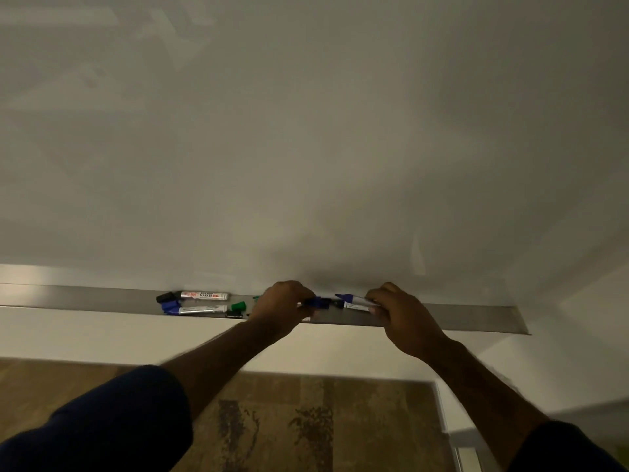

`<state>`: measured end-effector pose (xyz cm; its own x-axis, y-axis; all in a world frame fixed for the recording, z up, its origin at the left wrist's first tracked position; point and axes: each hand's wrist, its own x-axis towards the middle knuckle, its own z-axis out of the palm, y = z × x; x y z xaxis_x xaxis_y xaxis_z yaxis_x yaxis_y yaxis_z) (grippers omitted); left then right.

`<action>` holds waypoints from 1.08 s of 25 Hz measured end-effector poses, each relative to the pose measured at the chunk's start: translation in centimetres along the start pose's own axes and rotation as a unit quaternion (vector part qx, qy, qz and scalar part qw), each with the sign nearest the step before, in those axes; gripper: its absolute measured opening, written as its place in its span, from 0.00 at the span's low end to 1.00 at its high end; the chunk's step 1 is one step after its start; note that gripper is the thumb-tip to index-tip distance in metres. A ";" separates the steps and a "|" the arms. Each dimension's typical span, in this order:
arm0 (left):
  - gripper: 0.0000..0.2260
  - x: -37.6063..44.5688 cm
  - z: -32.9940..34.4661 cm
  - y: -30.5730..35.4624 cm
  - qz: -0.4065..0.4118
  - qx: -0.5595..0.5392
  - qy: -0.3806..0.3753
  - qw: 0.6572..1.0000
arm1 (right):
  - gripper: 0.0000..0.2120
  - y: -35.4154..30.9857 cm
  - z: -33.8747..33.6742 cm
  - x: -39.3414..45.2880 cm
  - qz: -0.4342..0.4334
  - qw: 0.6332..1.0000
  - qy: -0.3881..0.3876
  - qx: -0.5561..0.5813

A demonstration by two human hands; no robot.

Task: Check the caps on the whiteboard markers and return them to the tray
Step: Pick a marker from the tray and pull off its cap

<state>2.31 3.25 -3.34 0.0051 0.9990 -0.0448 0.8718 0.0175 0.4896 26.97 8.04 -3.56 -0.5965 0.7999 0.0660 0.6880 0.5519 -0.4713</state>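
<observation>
A long grey metal tray (459, 316) runs under the whiteboard. My right hand (401, 318) grips a white marker (354, 301) whose bare blue tip points left. My left hand (280, 306) pinches a blue cap (318, 302) just left of that tip, a small gap apart. In the tray to the left lie a black-capped marker (200, 296) and, in front of it, a blue-capped marker (195, 309). A green cap (238, 305) and a small black piece (234, 314) lie beside them. My left hand hides whatever lies right behind it.
The whiteboard (306, 131) fills the upper view, and a white wall strip lies below the tray. Wood-pattern floor (289, 420) shows beneath my arms. The tray ends at the right near a wall corner (524, 321).
</observation>
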 end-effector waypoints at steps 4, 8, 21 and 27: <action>0.08 -1.4 -3.8 -1.0 -0.004 -0.057 0.042 0.997 | 0.11 -2.7 -1.1 0.4 -0.031 0.999 0.013 0.034; 0.09 -3.5 -7.4 -0.7 -0.027 -0.109 0.058 0.992 | 0.11 -6.8 -3.1 0.5 -0.073 0.995 0.041 0.055; 0.12 -11.4 -17.7 2.6 0.039 -0.192 0.125 0.973 | 0.16 -17.2 -9.8 -1.3 -0.158 0.980 0.114 0.052; 0.10 -12.8 -18.7 2.8 -0.002 -0.259 0.147 0.955 | 0.16 -18.5 -10.6 -1.8 -0.186 0.974 0.127 0.033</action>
<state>-4.44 -8.72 14.89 -0.2026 0.9658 0.1616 0.5120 -0.0362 0.8582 19.73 -1.04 14.38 -0.6723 0.5847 0.4540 0.4102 0.8048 -0.4290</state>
